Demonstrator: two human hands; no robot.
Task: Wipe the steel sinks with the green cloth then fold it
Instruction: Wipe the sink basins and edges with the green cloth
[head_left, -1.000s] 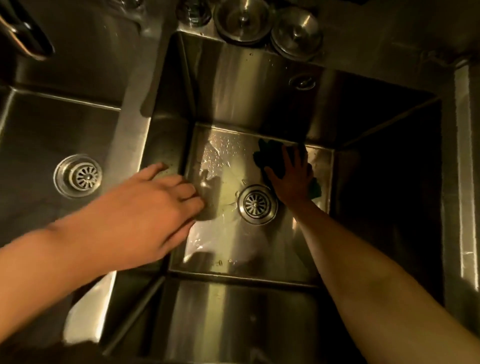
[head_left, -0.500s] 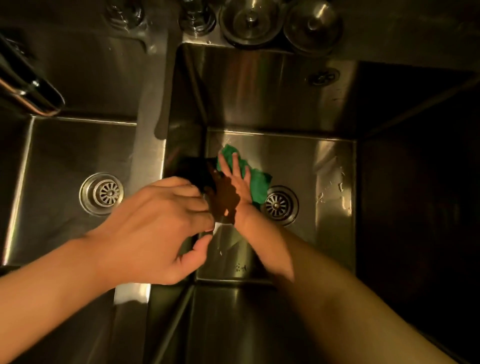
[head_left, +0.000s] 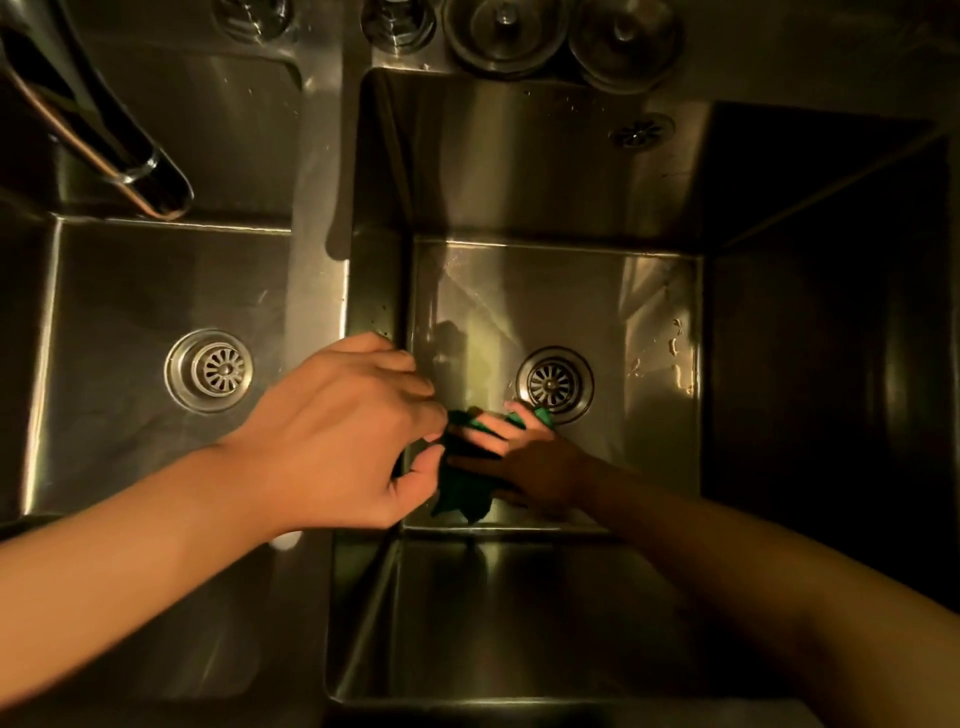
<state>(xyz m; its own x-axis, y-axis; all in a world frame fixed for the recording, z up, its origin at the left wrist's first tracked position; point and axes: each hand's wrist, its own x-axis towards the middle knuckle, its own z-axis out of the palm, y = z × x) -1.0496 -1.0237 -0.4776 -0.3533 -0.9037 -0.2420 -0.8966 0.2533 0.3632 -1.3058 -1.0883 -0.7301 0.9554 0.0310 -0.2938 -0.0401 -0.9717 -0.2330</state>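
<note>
Two steel sinks lie side by side below me, the left sink (head_left: 156, 291) and the deeper right sink (head_left: 545, 291). The green cloth (head_left: 460, 491) is crumpled on the right sink's floor near its front left corner, just left of the drain (head_left: 555, 383). My right hand (head_left: 524, 457) reaches down into the basin and presses on the cloth, fingers spread over it. My left hand (head_left: 343, 431) hovers above the divider between the sinks, fingers curled, holding nothing that I can see. It hides the cloth's left edge.
A tap spout (head_left: 130, 166) juts over the left sink's back left. Two round steel strainer lids (head_left: 501, 31) sit on the ledge behind the right sink. Water drops (head_left: 675, 343) cling to the floor at the right. The right wall is in deep shadow.
My right hand has dragged the cloth from the back right of the floor, across to the left, then toward the front left corner. My left hand stayed over the divider and curled its fingers.
</note>
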